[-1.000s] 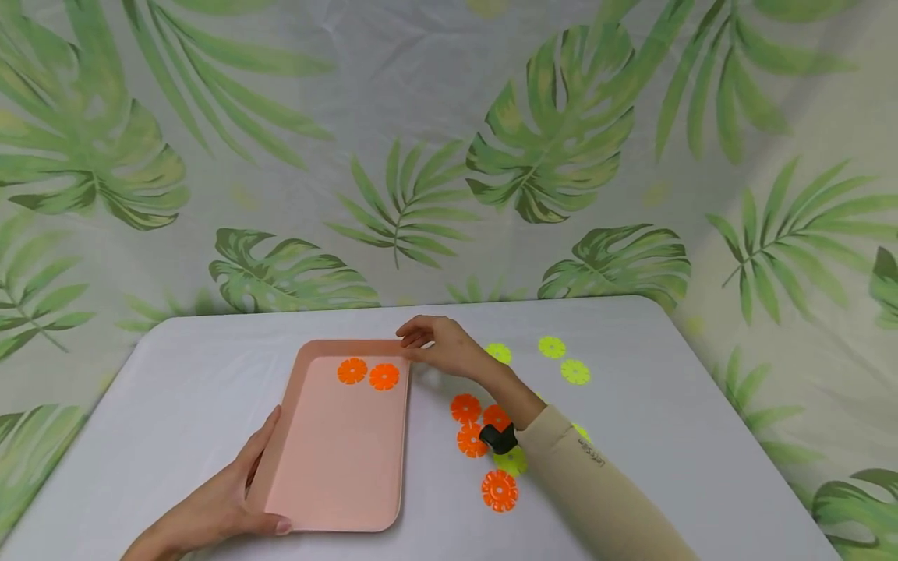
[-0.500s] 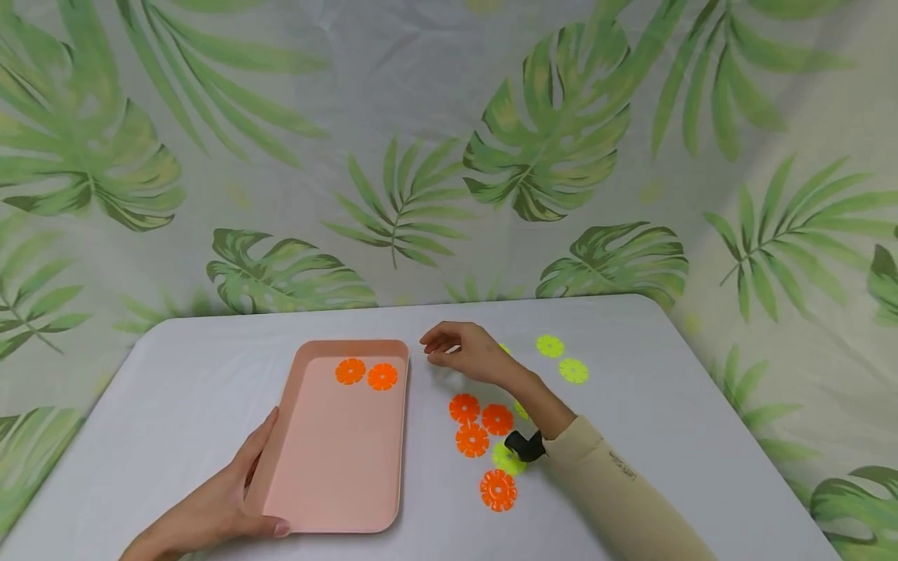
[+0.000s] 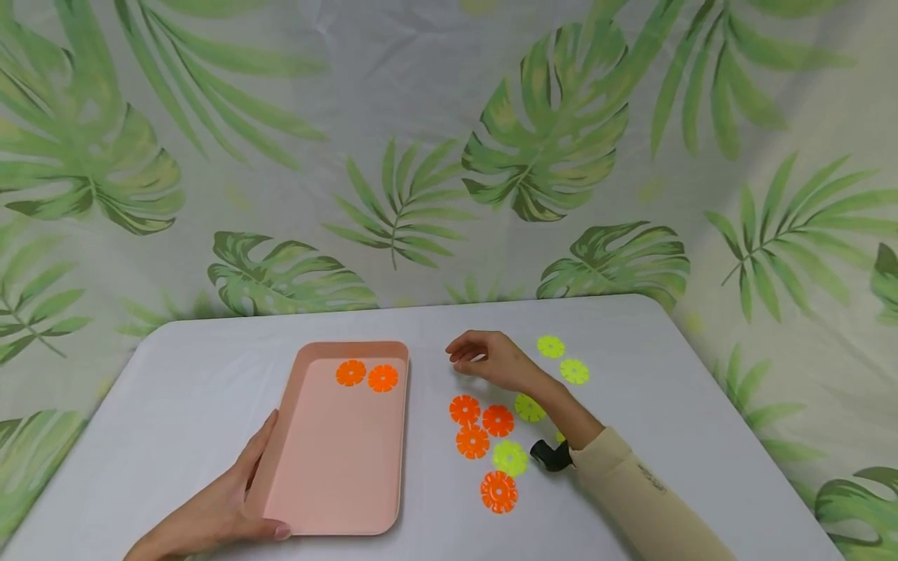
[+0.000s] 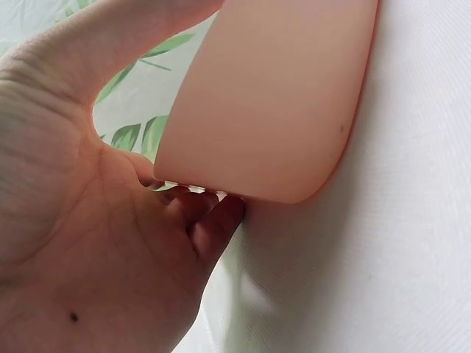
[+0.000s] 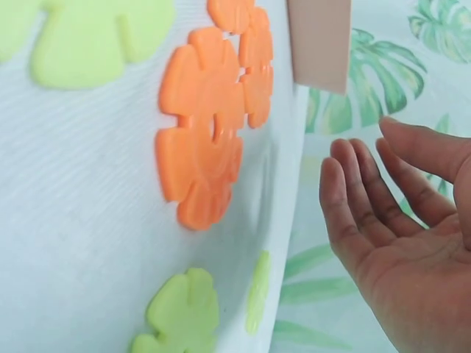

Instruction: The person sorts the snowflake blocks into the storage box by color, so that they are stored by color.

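A pink rectangular tray (image 3: pixel 337 467) lies on the white table, its near left corner held by my left hand (image 3: pixel 210 502). The thumb lies along the near edge and the fingers reach up the left side; in the left wrist view they bend against the rim of the tray wall (image 4: pixel 272 95). Two orange slotted discs (image 3: pixel 351 372) lie side by side at the tray's far end. To the right of the tray, my right hand (image 3: pixel 498 362) hovers with loosely bent fingers. Nothing is between its fingers (image 5: pixel 335 191) in the right wrist view.
Several orange slotted discs (image 3: pixel 473 449) lie clustered right of the tray. Yellow-green discs (image 3: pixel 510 466) are among and beyond them, two (image 3: pixel 575 379) farther back on the right. A black device (image 3: pixel 550 456) sits at my right wrist. Leaf-patterned cloth (image 3: pixel 407 101) hangs behind the table.
My right hand has drawn away from the tray's far right corner, moving right and slightly nearer. More yellow-green discs now show beside the forearm. Left hand and tray have stayed put.
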Demonstrator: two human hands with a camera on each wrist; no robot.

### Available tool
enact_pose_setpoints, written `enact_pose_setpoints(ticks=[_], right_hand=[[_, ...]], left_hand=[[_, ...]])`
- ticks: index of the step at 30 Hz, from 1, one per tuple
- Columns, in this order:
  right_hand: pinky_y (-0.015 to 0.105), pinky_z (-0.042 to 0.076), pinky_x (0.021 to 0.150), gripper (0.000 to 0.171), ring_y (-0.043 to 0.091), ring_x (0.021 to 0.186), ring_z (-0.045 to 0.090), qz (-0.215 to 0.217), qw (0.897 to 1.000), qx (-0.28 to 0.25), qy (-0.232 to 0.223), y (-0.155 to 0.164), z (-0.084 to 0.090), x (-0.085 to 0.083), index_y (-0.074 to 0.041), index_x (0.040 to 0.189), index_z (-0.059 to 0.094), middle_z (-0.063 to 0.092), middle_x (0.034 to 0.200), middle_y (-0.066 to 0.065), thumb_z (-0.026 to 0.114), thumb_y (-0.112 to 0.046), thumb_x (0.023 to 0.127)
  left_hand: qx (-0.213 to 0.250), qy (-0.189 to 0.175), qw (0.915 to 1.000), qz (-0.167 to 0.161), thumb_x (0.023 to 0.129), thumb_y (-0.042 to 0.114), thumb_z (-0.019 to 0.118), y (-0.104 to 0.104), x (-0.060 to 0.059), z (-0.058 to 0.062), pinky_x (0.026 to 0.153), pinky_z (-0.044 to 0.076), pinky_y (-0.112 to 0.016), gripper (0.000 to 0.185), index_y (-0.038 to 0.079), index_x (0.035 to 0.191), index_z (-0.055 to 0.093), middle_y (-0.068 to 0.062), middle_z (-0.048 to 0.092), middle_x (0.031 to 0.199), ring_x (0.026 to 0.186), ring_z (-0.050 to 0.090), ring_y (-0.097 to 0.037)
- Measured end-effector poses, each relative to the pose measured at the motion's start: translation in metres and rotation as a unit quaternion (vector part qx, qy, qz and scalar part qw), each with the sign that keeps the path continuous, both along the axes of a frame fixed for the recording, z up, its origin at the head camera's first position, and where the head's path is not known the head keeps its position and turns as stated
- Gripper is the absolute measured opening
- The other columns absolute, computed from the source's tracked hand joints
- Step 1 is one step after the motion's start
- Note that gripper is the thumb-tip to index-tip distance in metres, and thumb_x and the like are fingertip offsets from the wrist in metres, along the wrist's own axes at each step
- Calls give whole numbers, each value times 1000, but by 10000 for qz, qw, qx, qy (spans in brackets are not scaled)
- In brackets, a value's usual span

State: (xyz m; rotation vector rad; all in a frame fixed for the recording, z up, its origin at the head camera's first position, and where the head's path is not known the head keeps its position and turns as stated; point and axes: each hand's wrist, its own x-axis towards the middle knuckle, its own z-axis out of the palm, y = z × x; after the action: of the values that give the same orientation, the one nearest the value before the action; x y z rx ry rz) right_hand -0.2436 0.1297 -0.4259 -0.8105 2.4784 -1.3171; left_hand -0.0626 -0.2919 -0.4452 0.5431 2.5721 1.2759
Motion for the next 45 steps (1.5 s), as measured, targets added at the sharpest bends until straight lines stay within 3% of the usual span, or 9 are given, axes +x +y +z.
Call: enact_pose_setpoints(ticks=[9,18,22,27,40,45], right_hand=[[25,56,84,31,20,100,68,184,9987,146,-445,8,-7,7,-3,123,71,74,116,15,76,-10,93],[26,55,82,36,18,96,65,335,9958,437,-732,15,-12,13,-7,122,71,72,110,12,81,-7,87],[26,54,83,39,18,97,64,600,9929,622,-820,18,-16,15,-8,123,71,71,111,8,84,-11,86],[23,52,84,41,17,101,62,867,9894,922,-711,18,-18,17,-9,122,72,71,115,4,87,-16,84],[22,47,86,28,17,97,53,959,9844,1336,-626,13,-13,21,-11,108,73,62,108,4,87,-10,84],[21,46,78,27,15,87,53,1022,9822,1392,-743,9,-13,20,-10,102,68,61,96,3,87,-10,83]], left_hand=[[-28,25,10000,-6,81,26,87,-1,1,-2,99,38,-10,131,25,168,-10,-21,8,174,135,29,19],[-14,-20,10000,4,79,26,89,0,0,-3,99,38,-10,134,25,168,-11,-21,7,174,135,28,20],[49,-146,9999,32,78,24,90,0,0,-4,98,38,-11,135,28,168,-11,-21,6,174,135,28,21],[109,-203,9997,34,79,24,89,0,0,-5,99,38,-10,134,29,168,-12,-22,4,174,135,27,21],[267,-318,9991,118,78,21,90,1,1,-5,100,32,-6,135,29,168,-11,-22,4,174,134,26,22],[134,-228,9995,147,79,23,89,-1,4,-5,100,32,-6,134,28,168,-10,-20,5,175,136,25,23]])
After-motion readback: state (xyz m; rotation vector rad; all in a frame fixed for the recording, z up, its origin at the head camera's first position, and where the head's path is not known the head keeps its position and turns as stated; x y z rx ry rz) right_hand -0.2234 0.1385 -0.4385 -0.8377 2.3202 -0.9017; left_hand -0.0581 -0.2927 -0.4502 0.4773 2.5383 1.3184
